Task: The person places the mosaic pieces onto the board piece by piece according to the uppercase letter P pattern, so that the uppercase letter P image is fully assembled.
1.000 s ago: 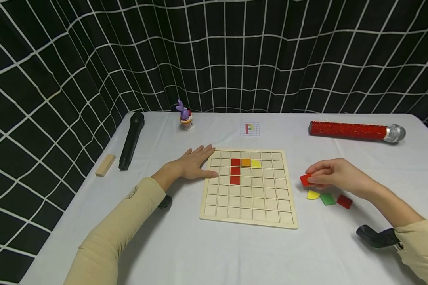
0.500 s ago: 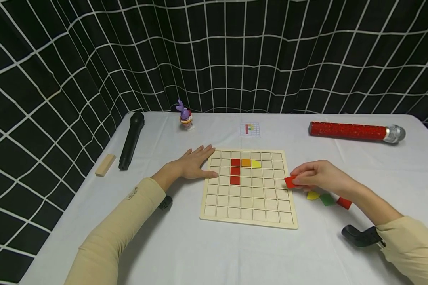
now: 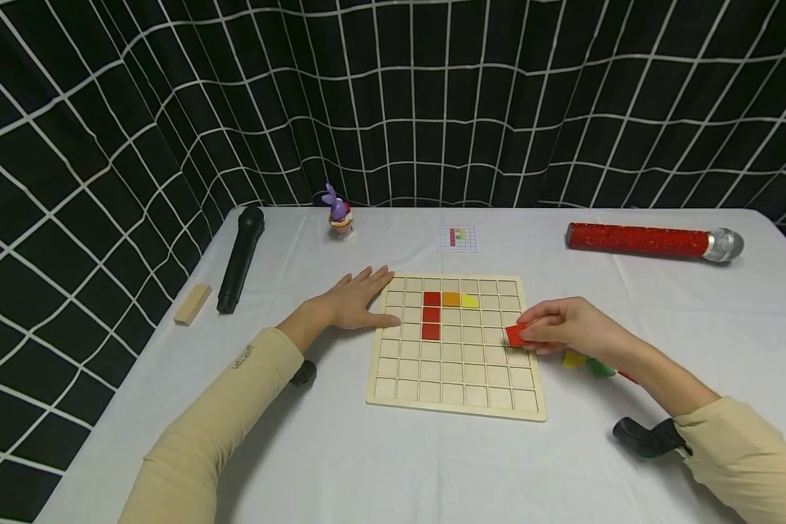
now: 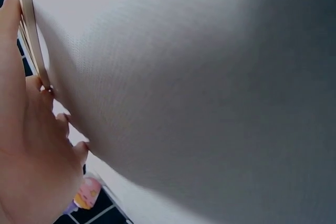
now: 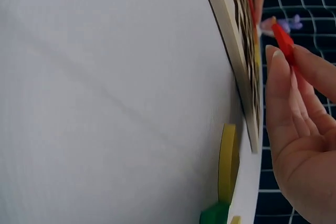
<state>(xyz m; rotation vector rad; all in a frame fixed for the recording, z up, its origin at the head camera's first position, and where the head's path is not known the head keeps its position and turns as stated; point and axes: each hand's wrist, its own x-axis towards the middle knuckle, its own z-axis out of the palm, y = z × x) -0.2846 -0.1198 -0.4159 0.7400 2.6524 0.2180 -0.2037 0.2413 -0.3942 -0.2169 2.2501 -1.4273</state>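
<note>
Over the right edge of a wooden grid board [image 3: 458, 393], my right hand [image 3: 566, 326] pinches a red square tile [image 3: 515, 335] between thumb and fingers. The right wrist view shows the same red tile [image 5: 283, 40] held above the board. With fingers spread, my left hand [image 3: 356, 302] rests at the board's left edge, its thumb on the border. Three red tiles [image 3: 431, 315] form a column in the grid. An orange tile [image 3: 451, 299] and a yellow rounded tile [image 3: 470, 300] continue right from the top one.
Right of the board lie a yellow piece [image 3: 573, 359], a green piece [image 3: 600, 368] and a partly hidden red piece [image 3: 627, 377]. Farther back are a printed grid card [image 3: 458, 238], a purple-topped figurine [image 3: 339, 212], a black microphone [image 3: 241, 258], a red microphone [image 3: 651, 241] and a wooden block [image 3: 193, 304].
My right hand has carried the red tile leftward from beside the loose pieces to over the board's right edge. The left hand has stayed in place.
</note>
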